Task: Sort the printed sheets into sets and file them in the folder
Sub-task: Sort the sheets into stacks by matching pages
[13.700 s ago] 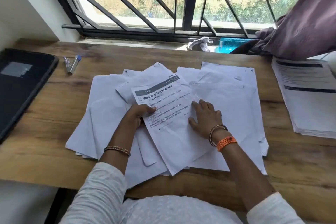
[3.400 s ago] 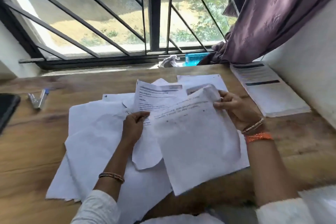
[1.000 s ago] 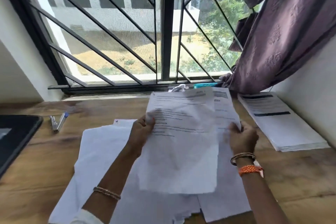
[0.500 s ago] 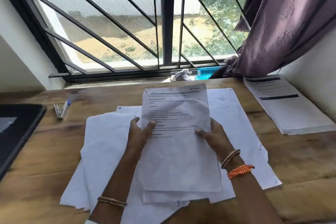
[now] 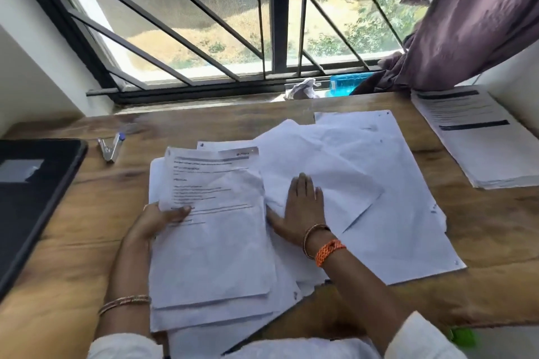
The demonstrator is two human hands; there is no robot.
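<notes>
Left hand: my left hand [image 5: 159,220] pinches a small set of printed sheets [image 5: 213,230] at their left edge, thumb on the top page, text facing up.
Right hand: my right hand [image 5: 300,207] lies flat, fingers straight and together, pressing on the loose pile [image 5: 364,183] just right of that set.
Sheets: most of them are spread face down and overlapping across the middle of the desk [image 5: 87,213], some creased.
Done so far: I judge one neat stack [image 5: 478,137] at the far right, by the wall, to be a finished set; the set in my left hand looks only partly gathered.
Folder: the dark folder [image 5: 32,198] sits closed at the left edge, well apart from the papers, nothing filed in it that I can see.
Stapler: a small stapler [image 5: 110,147] waits between folder and sheets.
Left to do: I reckon plenty, since the pile needs turning, matching and grouping, then everything goes into the folder.
Progress: early, by my reading.
</notes>
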